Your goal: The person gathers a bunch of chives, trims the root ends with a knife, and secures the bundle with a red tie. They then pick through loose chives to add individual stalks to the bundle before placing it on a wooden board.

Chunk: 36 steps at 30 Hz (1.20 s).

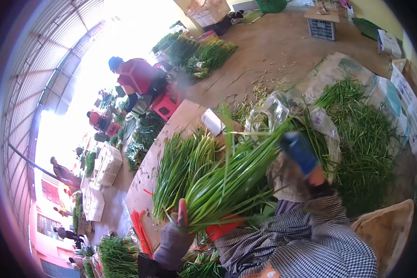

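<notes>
My left hand (173, 238), in a greyish glove with a bare finger or thumb tip sticking up, is closed around the lower end of a bunch of long green chives (238, 173). The leaves fan up and to the right across my lap. My right hand (301, 152), in a blue glove, is at the far end of the leaves, its fingers smeared by motion. Beside the held bunch, a pile of chives (183, 167) lies on the board (141, 187). Red strips (141, 234) lie near my left wrist. A white rectangular item (213, 121) rests at the board's far edge.
Loose greens (361, 139) spread over a plastic sheet to the right, with a crumpled clear bag (273, 111) nearer. A woven basket (387, 234) stands at lower right. A person (139, 78) sits on a red stool (167, 103); white crates (107, 164) stand left.
</notes>
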Tool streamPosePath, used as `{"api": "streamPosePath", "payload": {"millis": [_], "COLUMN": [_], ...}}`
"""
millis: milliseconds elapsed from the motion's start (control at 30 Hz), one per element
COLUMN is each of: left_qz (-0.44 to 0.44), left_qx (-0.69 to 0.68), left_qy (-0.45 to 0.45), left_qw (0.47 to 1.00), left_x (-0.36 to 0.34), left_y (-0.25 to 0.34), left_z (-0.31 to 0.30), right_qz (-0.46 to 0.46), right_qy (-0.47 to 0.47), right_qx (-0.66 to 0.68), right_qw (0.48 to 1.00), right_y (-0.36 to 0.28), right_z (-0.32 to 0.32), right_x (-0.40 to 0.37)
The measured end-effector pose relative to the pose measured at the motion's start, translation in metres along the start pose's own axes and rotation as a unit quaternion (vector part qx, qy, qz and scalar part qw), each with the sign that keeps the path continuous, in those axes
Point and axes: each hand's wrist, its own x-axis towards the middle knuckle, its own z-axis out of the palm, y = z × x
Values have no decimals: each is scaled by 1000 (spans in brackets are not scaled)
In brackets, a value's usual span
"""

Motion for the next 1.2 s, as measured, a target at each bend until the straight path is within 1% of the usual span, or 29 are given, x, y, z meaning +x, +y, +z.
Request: {"api": "streamPosePath", "payload": {"millis": [33,100,133,167,233,267,300,333,367,400,433,467,500,533,567,633,667,700,733,767,833,867,900,933,967,1033,1100,1133,1200], "left_qz": [0,-3,-42,-43,20,23,19,-96,-207,-46,-44,-15,11,-52,-55,-86,-92,-96,-99,-105,-143,-79,-83,-96,-108,-96,-68,-102,-120], "left_qx": [0,47,41,40,37,-77,-80,-51,-20,-196,-192,-173,-154,-237,-238,-304,-308,-343,-377,-381,-417,-393,-396,-443,-488,-470,-435,-447,-445], "left_qy": [0,10,-17,-17,99,135,131,31,-67,-24,-21,22,65,-2,2,-12,-11,-22,-33,-32,-46,2,3,6,9,9,114,118,110], "left_qw": [1000,999,998,998,994,988,988,994,976,979,980,985,986,970,970,949,947,934,920,918,896,916,915,892,866,877,890,881,881], "left_x": [1,3,4,6,14,18,29,44,55,52,63,63,58,57,57,55,55,55,55,56,55,56,54,53,52,50,49,45,41], "left_y": [0,3,-2,-3,-3,-20,-25,-26,-36,-80,-88,-91,-88,-86,-83,-72,-67,-62,-58,-55,-51,-54,-52,-51,-50,-53,-50,-47,-35], "left_z": [-7,-21,-25,-28,-36,-23,-20,-23,-19,17,25,33,36,34,34,38,38,37,37,37,39,47,52,56,60,80,102,112,122], "right_qz": [-33,-45,5,56,67,69,144,212,205,186,172,171,203,233,228,207,185,109,77,33,-44,-77,-126,-174,-173,-167,-163,-161,-134], "right_qy": [44,130,141,151,205,205,186,161,155,145,136,129,93,62,60,32,37,28,47,2,-66,-90,-108,-126,-151,-179,-197,-200,-199], "right_qx": [-72,-140,-177,-212,-234,-236,-292,-345,-344,-342,-341,-339,-298,-257,-257,-233,-171,-120,-45,-28,20,51,86,123,138,152,24,22,60], "right_qw": [996,981,974,964,948,947,927,900,903,910,914,916,928,936,937,950,967,986,995,999,997,992,982,969,963,957,966,966,969], "right_y": [14,39,47,58,100,104,102,102,107,111,114,116,116,112,108,65,42,16,11,6,-29,-55,-68,-82,-101,-128,-135,-131,-125], "right_z": [-27,-89,-121,-149,-195,-208,-219,-223,-220,-213,-207,-202,-197,-193,-187,-160,-140,-119,-88,-62,-9,21,50,78,101,140,175,189,209], "right_x": [-1,-15,-27,-39,-72,-88,-105,-116,-129,-143,-150,-150,-148,-143,-136,-107,-94,-82,-75,-66,-53,-47,-43,-40,-38,-38,-38,-39,-41]}}
